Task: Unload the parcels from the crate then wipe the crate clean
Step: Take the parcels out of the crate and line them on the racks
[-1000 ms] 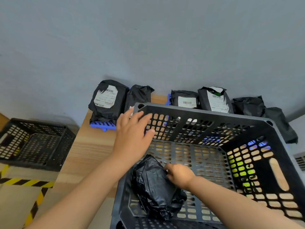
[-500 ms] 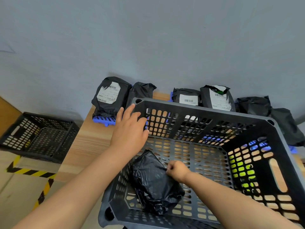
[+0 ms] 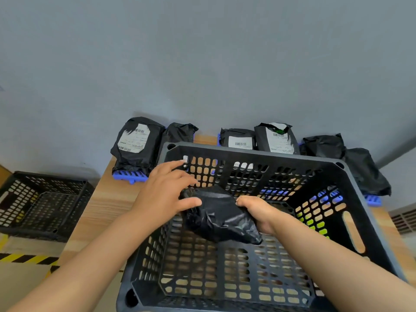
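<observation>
Parcel point(image 3: 221, 218) in grip of right hand point(image 3: 257, 212)

Wooden table point(image 3: 105, 208), black crate point(image 3: 247, 154) on it, blue pallets point(image 3: 130, 176) bearing parcels point(image 3: 135, 140)

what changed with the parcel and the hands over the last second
The right hand now grips the black parcel and has lifted it off the floor of the crate. The left hand left the crate's far wall and came to the parcel's left side, fingers straight. The crate and the unloaded parcels along the wall stayed put.
</observation>
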`<state>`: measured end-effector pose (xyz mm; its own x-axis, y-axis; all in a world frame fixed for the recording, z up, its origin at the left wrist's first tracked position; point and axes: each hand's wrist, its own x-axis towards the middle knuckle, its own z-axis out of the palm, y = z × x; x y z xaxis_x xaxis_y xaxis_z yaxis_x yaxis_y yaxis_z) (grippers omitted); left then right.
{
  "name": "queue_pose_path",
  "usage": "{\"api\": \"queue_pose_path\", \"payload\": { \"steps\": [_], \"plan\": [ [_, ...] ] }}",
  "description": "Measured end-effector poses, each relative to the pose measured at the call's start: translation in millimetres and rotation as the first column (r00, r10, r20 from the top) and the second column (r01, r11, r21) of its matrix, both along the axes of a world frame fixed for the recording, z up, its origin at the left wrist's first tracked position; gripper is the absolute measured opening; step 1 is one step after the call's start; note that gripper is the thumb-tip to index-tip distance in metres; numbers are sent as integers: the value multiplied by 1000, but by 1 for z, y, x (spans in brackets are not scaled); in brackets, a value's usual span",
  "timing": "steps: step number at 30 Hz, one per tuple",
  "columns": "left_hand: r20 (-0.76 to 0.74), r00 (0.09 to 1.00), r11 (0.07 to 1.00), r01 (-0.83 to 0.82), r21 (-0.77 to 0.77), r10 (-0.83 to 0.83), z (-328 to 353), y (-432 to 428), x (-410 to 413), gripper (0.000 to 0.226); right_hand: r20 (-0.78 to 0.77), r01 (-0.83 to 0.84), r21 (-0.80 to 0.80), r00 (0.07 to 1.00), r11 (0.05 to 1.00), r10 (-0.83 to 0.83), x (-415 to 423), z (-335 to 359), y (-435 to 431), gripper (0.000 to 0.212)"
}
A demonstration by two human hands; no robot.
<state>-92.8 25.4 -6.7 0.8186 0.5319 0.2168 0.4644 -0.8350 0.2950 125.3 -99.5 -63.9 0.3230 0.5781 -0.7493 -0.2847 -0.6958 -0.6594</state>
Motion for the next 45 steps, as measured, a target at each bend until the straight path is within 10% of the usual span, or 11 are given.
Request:
{"api": "queue_pose_path", "payload": {
  "steps": [6, 11, 18, 37, 45],
  "plan": [
    [-192, 953, 963, 200, -182, -234, 19, -10, 5, 84, -296, 43, 30, 955, 999, -32, 17, 24, -9, 26],
    [-51, 991, 964, 111, -242, -127, 15, -15, 19, 59, -374, 91, 103, 926, 990, -46, 16, 53, -11, 25],
    [109, 985, 743, -26, -669, 134, 11, -9, 25, 20, -198, 197, 172, 967, 965, -163, 13, 38, -15, 31],
    [373, 772, 394, 174, -903, 514, 33, 12, 34, 31, -20, 275, 484, 953, 831, -303, -29, 63, 14, 21],
    [456, 718, 569, 101, -816, 526, 40, 58, 27, 42, 38, 149, 521, 980, 840, -197, -26, 93, 87, 19]
  ]
}}
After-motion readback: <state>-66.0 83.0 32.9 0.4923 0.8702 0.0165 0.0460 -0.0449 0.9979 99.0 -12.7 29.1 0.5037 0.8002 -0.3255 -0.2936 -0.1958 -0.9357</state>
